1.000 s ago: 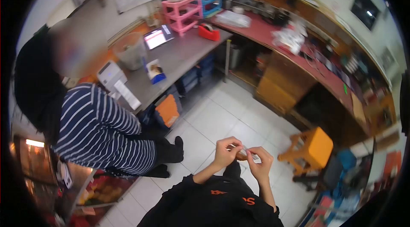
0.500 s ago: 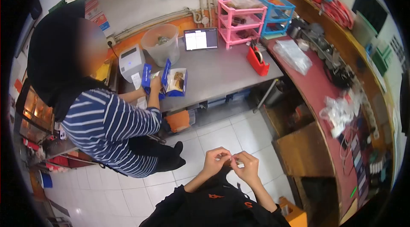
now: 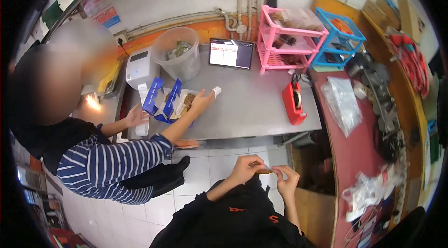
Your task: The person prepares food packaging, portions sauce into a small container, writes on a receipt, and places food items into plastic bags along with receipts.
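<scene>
Close to my body, my left hand (image 3: 247, 168) pinches one end of a small, thin brownish item (image 3: 265, 171), perhaps a little packet; its kind is too small to make out. The fingers of my right hand (image 3: 286, 180) close on its other end. Both hands are above the floor, short of the steel table (image 3: 242, 119). On that table stand blue-sided boxes with food (image 3: 170, 101), where a co-worker in a striped sleeve (image 3: 135, 157) reaches over. The co-worker's far hand (image 3: 201, 102) has a small white paper slip (image 3: 217, 91) at its fingertips.
A label printer (image 3: 141, 68), a clear bucket (image 3: 177, 56), a tablet (image 3: 230, 53) and a red tape dispenser (image 3: 294, 103) stand on the table. Pink shelves (image 3: 289, 33) and blue shelves (image 3: 338, 38) are behind. At right runs a red counter (image 3: 329, 154) with plastic bags (image 3: 343, 103).
My view has shifted closer to the table. My hands have drawn slightly apart, and the brownish item shows between them. The co-worker's hands have separated, one now reaching right with a paper slip.
</scene>
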